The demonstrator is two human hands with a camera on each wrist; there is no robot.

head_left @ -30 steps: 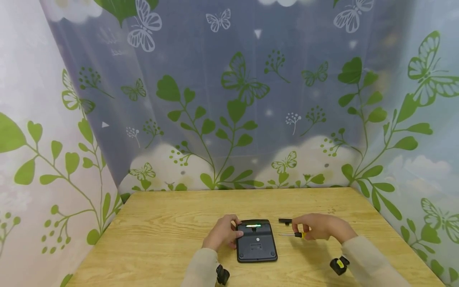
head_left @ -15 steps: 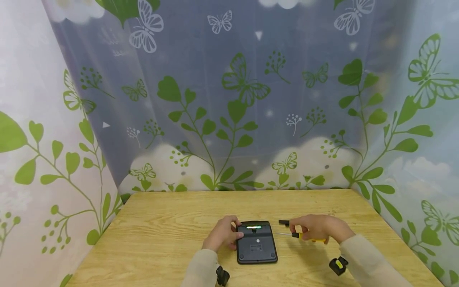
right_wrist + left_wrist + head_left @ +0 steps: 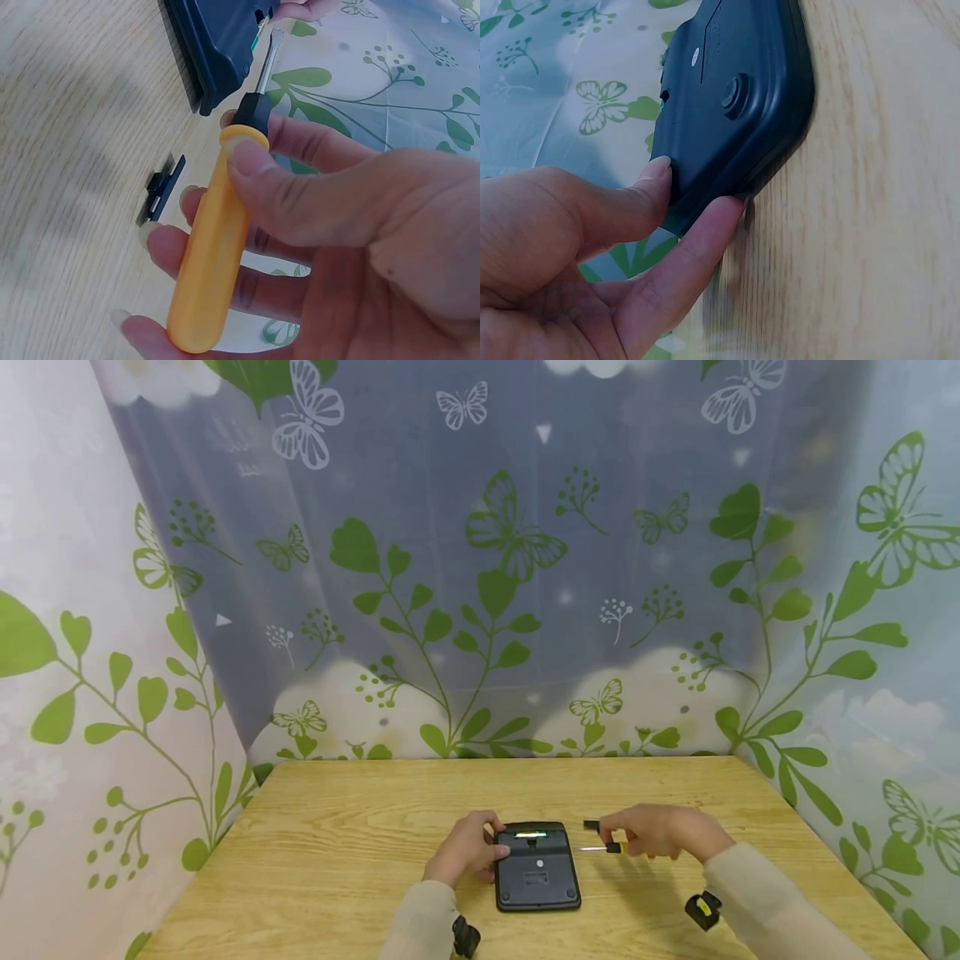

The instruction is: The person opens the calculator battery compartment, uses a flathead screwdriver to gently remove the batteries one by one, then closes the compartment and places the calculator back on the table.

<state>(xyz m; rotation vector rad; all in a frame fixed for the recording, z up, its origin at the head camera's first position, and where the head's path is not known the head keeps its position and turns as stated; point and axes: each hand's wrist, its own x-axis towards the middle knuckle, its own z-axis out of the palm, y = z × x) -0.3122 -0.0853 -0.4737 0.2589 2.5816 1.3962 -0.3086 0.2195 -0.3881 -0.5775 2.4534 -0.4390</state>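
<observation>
A black calculator (image 3: pixel 536 890) lies face down on the table, its battery slot uncovered near the far end. A shiny green battery (image 3: pixel 529 835) shows in that slot. My left hand (image 3: pixel 465 850) pinches the calculator's left edge, thumb on the back and a finger at the side. Right of the calculator, my right hand (image 3: pixel 662 831) holds a screwdriver (image 3: pixel 210 247) by its yellow handle, thumb pressed near the black collar. The metal shaft (image 3: pixel 591 849) points left, its tip close to the calculator's right side. A small black battery cover (image 3: pixel 163 187) lies on the table beyond the right fingers.
The wooden table (image 3: pixel 345 827) runs back to a printed curtain (image 3: pixel 420 710) with leaves and butterflies. Similar curtains hang along both sides. A black camera is strapped at each wrist, over the sleeves.
My right hand has moved a little left with the screwdriver, whose tip has come nearer the calculator. The handle has turned back under the hand. My left hand keeps its hold on the calculator.
</observation>
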